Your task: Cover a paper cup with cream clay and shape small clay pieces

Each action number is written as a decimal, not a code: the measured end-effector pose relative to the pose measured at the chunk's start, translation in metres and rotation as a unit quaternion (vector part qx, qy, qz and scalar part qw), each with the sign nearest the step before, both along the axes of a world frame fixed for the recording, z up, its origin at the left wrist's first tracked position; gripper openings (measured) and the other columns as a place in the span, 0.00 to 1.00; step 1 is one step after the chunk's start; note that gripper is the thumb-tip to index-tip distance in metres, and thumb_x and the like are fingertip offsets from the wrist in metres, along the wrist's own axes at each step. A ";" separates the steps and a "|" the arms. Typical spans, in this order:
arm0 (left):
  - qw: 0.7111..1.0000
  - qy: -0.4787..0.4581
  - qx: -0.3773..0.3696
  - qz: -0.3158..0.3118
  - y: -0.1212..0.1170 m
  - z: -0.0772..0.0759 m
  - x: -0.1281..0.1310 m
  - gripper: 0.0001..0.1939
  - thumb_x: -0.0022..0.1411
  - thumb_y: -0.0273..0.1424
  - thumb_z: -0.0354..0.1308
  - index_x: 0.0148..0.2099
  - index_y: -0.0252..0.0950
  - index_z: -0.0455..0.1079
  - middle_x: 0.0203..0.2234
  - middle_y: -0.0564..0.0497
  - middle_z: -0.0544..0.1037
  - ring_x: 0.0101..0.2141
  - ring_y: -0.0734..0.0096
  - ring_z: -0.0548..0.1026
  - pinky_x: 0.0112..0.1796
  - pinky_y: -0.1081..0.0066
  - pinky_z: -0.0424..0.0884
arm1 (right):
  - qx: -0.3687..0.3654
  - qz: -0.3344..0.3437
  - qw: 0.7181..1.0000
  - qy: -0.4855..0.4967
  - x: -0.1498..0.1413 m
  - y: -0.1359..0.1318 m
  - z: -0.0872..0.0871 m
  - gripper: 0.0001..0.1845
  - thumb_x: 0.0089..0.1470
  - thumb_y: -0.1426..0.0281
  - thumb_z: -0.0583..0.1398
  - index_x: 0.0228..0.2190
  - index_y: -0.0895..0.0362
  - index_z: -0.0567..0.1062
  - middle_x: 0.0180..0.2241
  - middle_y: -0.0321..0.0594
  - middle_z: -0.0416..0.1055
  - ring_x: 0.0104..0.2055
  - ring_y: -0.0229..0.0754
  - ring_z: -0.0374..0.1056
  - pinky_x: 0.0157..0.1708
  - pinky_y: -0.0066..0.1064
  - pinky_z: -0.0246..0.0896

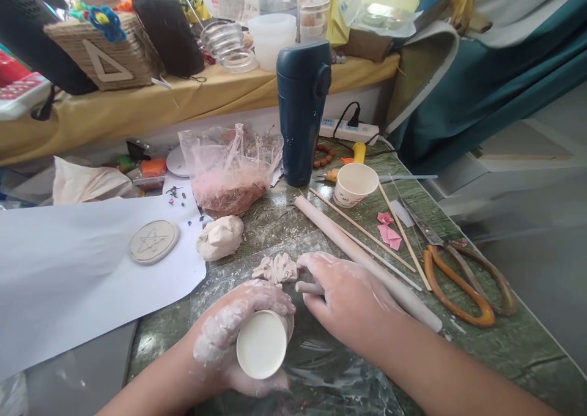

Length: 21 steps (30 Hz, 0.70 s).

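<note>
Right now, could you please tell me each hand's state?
Left hand: closed around a white round-ended object.
Right hand: closed on a small pale roll.

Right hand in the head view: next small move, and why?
I'd probably bring the small pale roll in the right hand to the side of the round white piece. The left hand grips that piece, and the roll is close to it but apart. What the roll is made of, I can't tell.
</note>
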<state>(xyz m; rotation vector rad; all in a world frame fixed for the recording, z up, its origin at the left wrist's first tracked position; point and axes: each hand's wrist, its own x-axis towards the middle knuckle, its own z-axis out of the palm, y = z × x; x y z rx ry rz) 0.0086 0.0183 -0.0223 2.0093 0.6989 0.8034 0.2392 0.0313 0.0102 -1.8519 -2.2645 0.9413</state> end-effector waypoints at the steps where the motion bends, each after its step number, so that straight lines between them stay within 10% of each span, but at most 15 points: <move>1: 1.000 -0.004 0.001 -0.003 0.000 -0.001 0.000 0.39 0.46 0.40 0.77 0.57 0.44 0.64 0.42 0.46 0.80 0.44 0.57 0.80 0.50 0.60 0.76 | -0.004 0.001 1.000 -0.004 0.000 0.001 0.001 0.10 0.52 0.72 0.61 0.38 0.51 0.74 0.37 0.38 0.76 0.41 0.48 0.74 0.35 0.33 0.56; 14: 0.986 -0.125 0.021 0.105 0.004 0.030 0.007 0.22 0.63 0.42 0.65 0.54 0.38 0.66 0.38 0.43 0.78 0.40 0.58 0.79 0.43 0.58 0.79 | -0.001 0.018 1.000 -0.013 -0.002 0.004 0.005 0.07 0.52 0.73 0.60 0.35 0.52 0.71 0.34 0.37 0.74 0.39 0.47 0.73 0.32 0.32 0.52; 21: 0.940 -0.100 0.047 0.324 0.008 0.025 -0.014 0.22 0.58 0.27 0.68 0.53 0.38 0.67 0.44 0.45 0.77 0.47 0.54 0.77 0.57 0.47 0.69 | 0.031 0.022 0.999 0.010 0.003 -0.001 -0.002 0.06 0.53 0.72 0.59 0.35 0.52 0.70 0.33 0.35 0.74 0.35 0.43 0.71 0.30 0.31 0.49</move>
